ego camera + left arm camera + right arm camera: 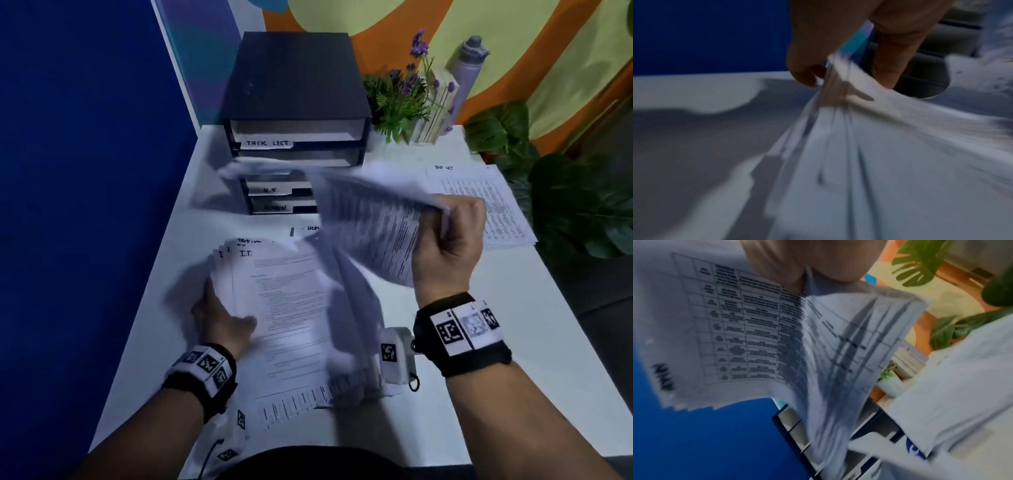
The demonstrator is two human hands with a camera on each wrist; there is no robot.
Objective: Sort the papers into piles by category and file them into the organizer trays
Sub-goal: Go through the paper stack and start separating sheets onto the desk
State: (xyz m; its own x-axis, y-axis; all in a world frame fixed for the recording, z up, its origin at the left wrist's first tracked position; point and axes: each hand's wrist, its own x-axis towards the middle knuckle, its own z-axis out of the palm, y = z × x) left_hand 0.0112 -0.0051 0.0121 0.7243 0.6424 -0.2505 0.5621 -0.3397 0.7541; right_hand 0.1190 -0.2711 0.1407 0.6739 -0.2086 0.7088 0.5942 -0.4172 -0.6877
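Note:
A fanned pile of white papers headed "I.T." [284, 301] [879, 162] lies on the white table [445, 394] in front of me. My left hand [222, 318] [818, 48] pinches that pile's left edge, thumb on top. My right hand [448, 236] [797, 261] is raised above the table and grips a blurred sheaf of table-printed sheets [373, 219] [748, 331] by its right edge. Behind stands the black organizer [294, 96] [795, 426], its trays labelled TASK LIST, H.R. and a third I cannot read clearly. The sheaf hides part of its lower trays.
A pile headed "TASK LIST" [479, 202] lies at the table's right edge, and a sheet marked "ADM" [311, 228] lies before the organizer. A potted flower [404, 99], books and a grey bottle [469, 65] stand at the back right. Blue partition [85, 171] on the left; leafy plants [582, 205] on the right.

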